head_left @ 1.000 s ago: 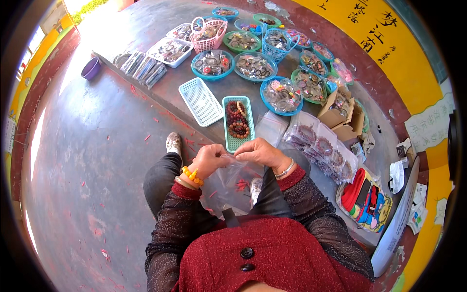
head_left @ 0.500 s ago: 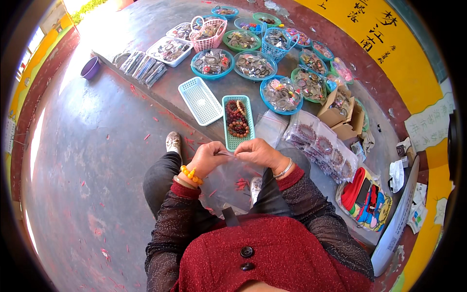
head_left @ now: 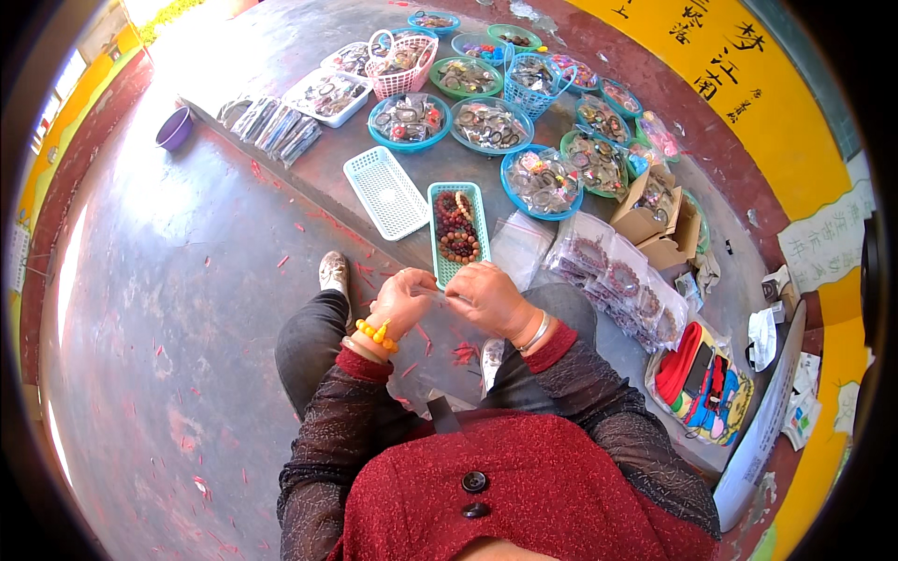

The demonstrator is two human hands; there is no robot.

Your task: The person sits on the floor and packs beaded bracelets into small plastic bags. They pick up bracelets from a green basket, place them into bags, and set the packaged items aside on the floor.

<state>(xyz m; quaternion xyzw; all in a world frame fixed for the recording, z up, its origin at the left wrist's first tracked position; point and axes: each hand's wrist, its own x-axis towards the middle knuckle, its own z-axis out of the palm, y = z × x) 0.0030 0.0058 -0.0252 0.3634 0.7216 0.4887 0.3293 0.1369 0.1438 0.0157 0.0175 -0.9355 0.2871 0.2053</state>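
Note:
Both hands meet in front of my lap, pinching a thin clear plastic bag between them. My left hand grips one side of it, with a yellow bead bracelet on that wrist. Fingers of my right hand are closed on the other side; a silvery bangle circles this wrist. The bag's lower part is hard to make out. Just beyond the hands lies a pale green basket holding several dark red and brown bead bracelets. Flat clear bags lie to its right.
A white basket sits left of the green one. Farther off stand several tubs of packaged goods and a cardboard box. Bagged bracelets lie at right, near a colourful bag. A purple bowl is far left.
My right hand has turned slightly, its knuckles now higher and the fingers lower along the plastic. The left hand has shifted a little to the right. Both still hold the bag.

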